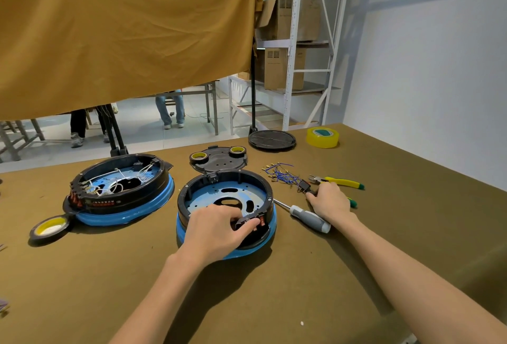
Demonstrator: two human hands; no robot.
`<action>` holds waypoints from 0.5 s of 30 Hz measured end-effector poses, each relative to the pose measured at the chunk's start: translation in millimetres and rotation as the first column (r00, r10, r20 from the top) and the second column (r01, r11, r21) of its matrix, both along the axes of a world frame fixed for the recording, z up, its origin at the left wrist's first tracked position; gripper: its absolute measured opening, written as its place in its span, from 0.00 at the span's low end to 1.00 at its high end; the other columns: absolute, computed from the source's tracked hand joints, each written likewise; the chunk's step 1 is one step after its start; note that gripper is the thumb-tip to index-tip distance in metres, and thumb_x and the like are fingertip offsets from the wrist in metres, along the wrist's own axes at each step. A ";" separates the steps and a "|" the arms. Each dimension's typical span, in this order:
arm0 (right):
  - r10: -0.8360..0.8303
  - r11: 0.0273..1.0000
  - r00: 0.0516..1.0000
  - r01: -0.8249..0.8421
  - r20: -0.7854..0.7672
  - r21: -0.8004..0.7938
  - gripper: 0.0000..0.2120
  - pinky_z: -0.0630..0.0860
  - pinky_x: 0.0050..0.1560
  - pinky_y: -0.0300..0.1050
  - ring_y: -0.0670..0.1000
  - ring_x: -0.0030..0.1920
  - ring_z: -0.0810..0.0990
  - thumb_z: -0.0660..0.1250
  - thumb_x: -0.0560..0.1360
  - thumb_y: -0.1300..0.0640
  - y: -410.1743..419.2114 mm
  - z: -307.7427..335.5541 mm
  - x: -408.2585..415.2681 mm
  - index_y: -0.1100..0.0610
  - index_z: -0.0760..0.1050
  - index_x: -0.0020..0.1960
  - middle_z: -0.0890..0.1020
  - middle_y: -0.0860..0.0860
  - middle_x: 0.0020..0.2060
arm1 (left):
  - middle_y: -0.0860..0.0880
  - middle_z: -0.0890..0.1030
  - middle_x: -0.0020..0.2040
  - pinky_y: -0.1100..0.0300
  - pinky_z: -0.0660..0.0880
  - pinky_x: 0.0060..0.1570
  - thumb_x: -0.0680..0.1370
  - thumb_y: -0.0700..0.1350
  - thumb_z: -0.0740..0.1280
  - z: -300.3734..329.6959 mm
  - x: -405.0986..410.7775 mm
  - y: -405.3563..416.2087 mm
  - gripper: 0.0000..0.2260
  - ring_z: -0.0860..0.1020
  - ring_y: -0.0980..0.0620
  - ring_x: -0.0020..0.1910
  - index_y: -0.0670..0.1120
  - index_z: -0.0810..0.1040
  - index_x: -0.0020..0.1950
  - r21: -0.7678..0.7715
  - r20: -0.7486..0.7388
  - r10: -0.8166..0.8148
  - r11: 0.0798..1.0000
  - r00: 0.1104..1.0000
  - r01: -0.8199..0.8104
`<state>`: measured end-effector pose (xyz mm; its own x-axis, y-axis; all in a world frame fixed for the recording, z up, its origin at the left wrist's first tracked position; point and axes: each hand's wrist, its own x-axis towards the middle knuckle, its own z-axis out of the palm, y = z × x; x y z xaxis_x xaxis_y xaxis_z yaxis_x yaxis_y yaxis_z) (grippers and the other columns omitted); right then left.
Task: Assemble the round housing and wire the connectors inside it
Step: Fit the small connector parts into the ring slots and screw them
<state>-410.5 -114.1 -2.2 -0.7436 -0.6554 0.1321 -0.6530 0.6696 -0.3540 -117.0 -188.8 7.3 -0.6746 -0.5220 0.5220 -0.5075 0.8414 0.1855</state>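
Pinching a small black switch block (248, 223) at the near rim of the round black-and-blue housing (226, 205) with curled left hand (216, 230) fingers. Resting the right hand (330, 201) palm-down, fingers curled over black connectors (304, 187), beside a grey-handled screwdriver (307, 217). Lying farther back, thin blue wires (282, 175) on the olive felt surface (274, 302).

hidden: right hand (330, 201) fingers' tips (over the pliers (340, 181)) | housing (227, 206) near rim under left hand (216, 231) | label unreadable
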 end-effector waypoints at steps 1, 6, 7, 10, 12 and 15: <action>-0.001 0.999 1.000 0.001 0.009 -0.036 0.15 0.78 0.48 0.52 0.61 0.55 0.81 0.67 0.81 0.47 0.4 0.1 -0.1 0.59 0.78 0.55 0.81 0.58 0.55 | 0.54 0.77 0.29 0.62 0.64 0.30 0.75 0.77 0.47 -0.1 -0.6 0.4 0.35 0.75 0.56 0.31 0.53 0.81 0.37 0.004 0.006 0.009 1.000 1.000 -0.009; 0.184 0.868 0.972 -0.092 0.143 -0.487 0.07 0.80 0.50 0.51 0.55 0.48 0.83 0.72 0.78 0.58 9.5 6.9 23.9 0.58 0.81 0.55 0.85 0.54 0.46 | 0.54 0.76 0.28 0.63 0.65 0.29 0.72 0.80 0.43 -1.4 -4.6 -1.3 0.38 0.75 0.57 0.30 0.53 0.80 0.37 0.013 0.012 0.052 0.999 0.999 -0.053; 0.246 0.806 0.956 -0.108 0.163 -0.582 0.05 0.81 0.48 0.51 0.54 0.46 0.84 0.72 0.78 0.59 13.3 11.0 33.5 0.58 0.82 0.53 0.85 0.53 0.43 | 0.54 0.75 0.28 0.63 0.65 0.29 0.73 0.79 0.43 -1.1 -6.5 -1.5 0.37 0.74 0.57 0.30 0.53 0.79 0.36 0.007 0.018 0.071 0.997 0.997 -0.071; 0.437 0.623 0.880 -0.145 0.188 -0.768 0.03 0.82 0.39 0.45 0.51 0.39 0.86 0.72 0.78 0.60 28.0 22.8 64.5 0.54 0.83 0.51 0.86 0.50 0.40 | 0.54 0.73 0.27 0.62 0.64 0.27 0.74 0.77 0.45 3.1 -15.6 3.1 0.34 0.72 0.57 0.28 0.52 0.76 0.34 -0.015 0.035 0.162 0.987 0.986 -0.162; 0.536 0.548 0.824 -0.175 0.182 -0.818 0.04 0.83 0.35 0.45 0.51 0.37 0.86 0.73 0.78 0.59 37.5 26.4 82.3 0.51 0.83 0.51 0.87 0.50 0.40 | 0.56 0.73 0.28 0.63 0.63 0.27 0.76 0.74 0.50 5.0 -23.3 8.9 0.30 0.71 0.59 0.28 0.53 0.77 0.36 -0.028 0.025 0.209 0.978 0.978 -0.208; 0.621 0.508 0.766 -0.233 0.165 -0.829 0.07 0.85 0.40 0.47 0.52 0.39 0.87 0.75 0.76 0.61 48.8 25.0 100.7 0.51 0.84 0.52 0.87 0.50 0.41 | 0.58 0.78 0.38 0.64 0.73 0.37 0.78 0.67 0.63 5.5 -26.5 14.1 0.19 0.76 0.60 0.38 0.52 0.81 0.48 0.112 -0.171 0.128 0.988 0.977 -0.109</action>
<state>-309.8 -65.3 22.8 -0.4963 -0.7160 0.4909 -0.4442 -0.2764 -0.8522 -143.5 -174.8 12.8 -0.5064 -0.6491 0.5676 -0.5538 0.7494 0.3629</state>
